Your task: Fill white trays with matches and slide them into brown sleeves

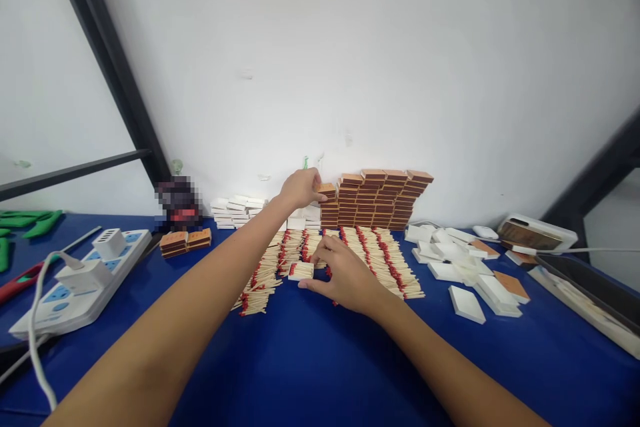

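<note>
While the left hand pinched a matchbox, the right hand pinched a tray lying lengthwise left-to-right, match heads leftward.

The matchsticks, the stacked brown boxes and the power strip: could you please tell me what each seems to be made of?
Matchsticks: probably wood, given the pale, straight sticks; their heads look red-coated.
Stacked brown boxes: likely cardboard, judging by flat faces and crisp edges.
Power strip: apparently smooth, hard plastic, white with blue socket faces.
</note>
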### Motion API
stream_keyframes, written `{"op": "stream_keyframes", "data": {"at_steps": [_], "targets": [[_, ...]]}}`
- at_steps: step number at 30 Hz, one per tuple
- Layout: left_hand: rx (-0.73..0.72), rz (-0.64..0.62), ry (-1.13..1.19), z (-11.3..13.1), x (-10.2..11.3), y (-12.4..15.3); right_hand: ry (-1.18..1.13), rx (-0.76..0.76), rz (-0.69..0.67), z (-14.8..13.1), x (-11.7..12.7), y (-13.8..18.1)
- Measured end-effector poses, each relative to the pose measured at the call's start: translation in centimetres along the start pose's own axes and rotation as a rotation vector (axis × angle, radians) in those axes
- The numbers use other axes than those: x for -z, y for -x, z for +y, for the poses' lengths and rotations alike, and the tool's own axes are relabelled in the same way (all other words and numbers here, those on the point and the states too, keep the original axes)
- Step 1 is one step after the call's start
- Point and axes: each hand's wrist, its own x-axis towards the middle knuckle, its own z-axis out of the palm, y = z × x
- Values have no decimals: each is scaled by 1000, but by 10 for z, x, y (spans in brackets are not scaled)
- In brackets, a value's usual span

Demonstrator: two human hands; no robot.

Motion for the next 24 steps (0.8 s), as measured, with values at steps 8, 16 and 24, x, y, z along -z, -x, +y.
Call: {"op": "stream_keyframes", "data": {"at_steps": [8, 16, 24], "targets": [[-54, 131, 77, -43, 49, 77, -45, 9, 77, 25, 13, -3], [-3, -7, 377, -69, 27, 173, -274, -158, 109, 17, 28, -6], [-34, -24, 526, -63, 8, 192, -259, -120, 32, 3, 25, 0]]}}
